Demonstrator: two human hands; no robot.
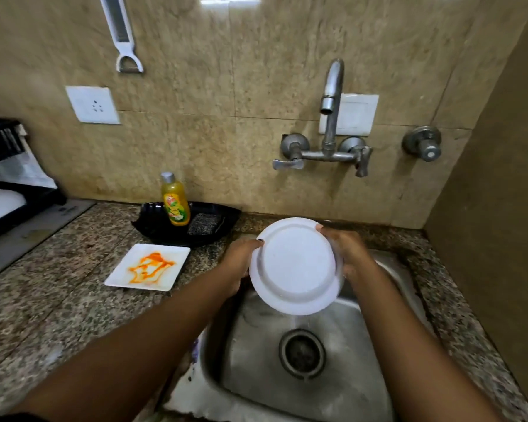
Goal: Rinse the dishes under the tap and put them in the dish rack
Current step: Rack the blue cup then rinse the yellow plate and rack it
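Observation:
I hold a round white plate (296, 266) tilted over the steel sink (342, 388), its underside facing me. My left hand (240, 263) grips its left rim and my right hand (346, 254) grips its right rim. Water runs off the plate's lower edge toward the drain (302, 353). The tap (331, 108) stands on the wall above, with no stream visible at its spout. A square white plate (148, 266) smeared with orange sauce lies on the counter to the left. The black dish rack (16, 190) sits at the far left edge with a white dish in it.
A black tray (153, 222) behind the square plate holds a yellow dish soap bottle (175, 201) and a dark scrub pad (204, 223). A white peeler (123, 35) hangs on the wall. The granite counter (58, 300) surrounds the sink; a side wall closes off the right.

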